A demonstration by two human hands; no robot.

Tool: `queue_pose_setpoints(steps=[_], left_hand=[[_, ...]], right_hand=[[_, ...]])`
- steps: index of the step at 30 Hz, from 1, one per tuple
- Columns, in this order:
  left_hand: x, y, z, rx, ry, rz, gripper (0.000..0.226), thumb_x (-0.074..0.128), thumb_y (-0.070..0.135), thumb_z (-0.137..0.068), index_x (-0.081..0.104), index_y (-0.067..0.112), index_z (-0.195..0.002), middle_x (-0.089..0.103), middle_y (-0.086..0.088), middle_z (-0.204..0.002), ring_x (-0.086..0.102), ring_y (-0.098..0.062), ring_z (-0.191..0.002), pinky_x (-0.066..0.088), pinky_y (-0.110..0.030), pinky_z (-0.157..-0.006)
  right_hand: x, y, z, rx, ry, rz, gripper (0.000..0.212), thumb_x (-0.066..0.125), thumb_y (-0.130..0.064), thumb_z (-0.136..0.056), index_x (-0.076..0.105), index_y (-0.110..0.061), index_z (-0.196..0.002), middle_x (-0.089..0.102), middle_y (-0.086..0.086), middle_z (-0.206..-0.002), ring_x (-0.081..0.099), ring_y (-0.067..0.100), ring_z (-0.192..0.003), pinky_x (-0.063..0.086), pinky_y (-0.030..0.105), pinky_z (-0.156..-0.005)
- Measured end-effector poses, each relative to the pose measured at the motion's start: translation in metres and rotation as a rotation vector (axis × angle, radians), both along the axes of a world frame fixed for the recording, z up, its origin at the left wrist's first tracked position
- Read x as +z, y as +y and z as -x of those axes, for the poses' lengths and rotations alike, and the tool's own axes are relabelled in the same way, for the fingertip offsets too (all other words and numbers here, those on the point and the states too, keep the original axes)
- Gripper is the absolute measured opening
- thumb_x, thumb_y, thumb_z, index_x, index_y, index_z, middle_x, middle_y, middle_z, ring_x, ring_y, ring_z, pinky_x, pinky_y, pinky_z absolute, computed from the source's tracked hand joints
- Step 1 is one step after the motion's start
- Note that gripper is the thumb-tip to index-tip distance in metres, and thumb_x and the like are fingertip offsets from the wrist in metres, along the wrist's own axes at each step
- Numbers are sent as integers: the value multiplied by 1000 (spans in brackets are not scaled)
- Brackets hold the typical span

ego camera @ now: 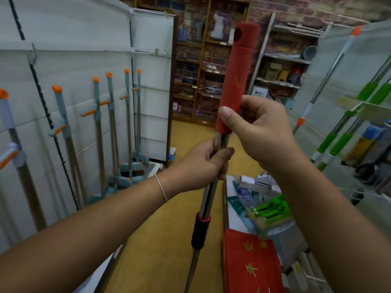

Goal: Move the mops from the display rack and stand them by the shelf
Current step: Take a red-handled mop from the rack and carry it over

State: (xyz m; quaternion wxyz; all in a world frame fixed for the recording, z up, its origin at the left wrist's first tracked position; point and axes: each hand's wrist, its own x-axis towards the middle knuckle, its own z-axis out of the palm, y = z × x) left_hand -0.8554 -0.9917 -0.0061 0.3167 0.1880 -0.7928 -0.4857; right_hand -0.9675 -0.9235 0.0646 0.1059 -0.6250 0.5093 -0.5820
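While the left hand (200,166) grips the mop (213,172) pole's steel, the right hand (257,132) pinches its red foam grip.

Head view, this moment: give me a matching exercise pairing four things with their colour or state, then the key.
Things:
1. foam grip
2. collar on the pole
3. left hand
4. caps of the mops standing at the left wall

Colour or state:
A. orange
B. black with a red ring
C. red
D. wrapped round the bare metal pole

Pairs: 1-C, 2-B, 3-D, 4-A
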Motion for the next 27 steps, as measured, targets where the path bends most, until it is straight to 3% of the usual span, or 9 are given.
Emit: queue_pose_setpoints(steps=[5,11,16,20,27], left_hand=[[8,-64,14,-61,7,-106,18,43,24,-102,48,8,-99,58,-6,-74,61,-19,-70,53,-30,-70],[20,-132,38,-110,-7,-166,24,43,24,-102,48,1,-109,57,-10,-80,59,-23,-76,53,-34,-75],[26,-175,65,-123,-23,-133,25,44,25,-102,49,2,-109,57,-11,-80,59,-19,-72,52,-24,-67],[32,-215,95,-127,-32,-89,20,44,26,-101,50,7,-102,58,-12,-82,60,-20,-73,52,-30,-72],[25,-290,157,-99,-41,-45,21,43,23,-102,50,4,-99,56,-13,-77,57,-18,-68,51,-19,-63]], right_hand=[[-4,-72,13,-42,-56,-10,8,71,-19,-90,70,-19,-98,74,4,-86,73,14,-78,56,23,-68],[0,-141,37,-86,-62,43,9,70,-25,-87,69,-30,-94,74,-2,-84,72,10,-75,56,21,-66],[4,-180,63,-122,-54,64,11,68,-32,-85,68,-32,-96,74,1,-88,72,14,-80,57,25,-70],[9,-216,92,-127,-81,71,15,68,-34,-84,69,-29,-98,74,1,-88,73,16,-82,59,28,-72],[-1,-293,157,-78,-127,109,9,70,-23,-88,69,-26,-97,74,0,-86,73,14,-79,57,24,-70]])
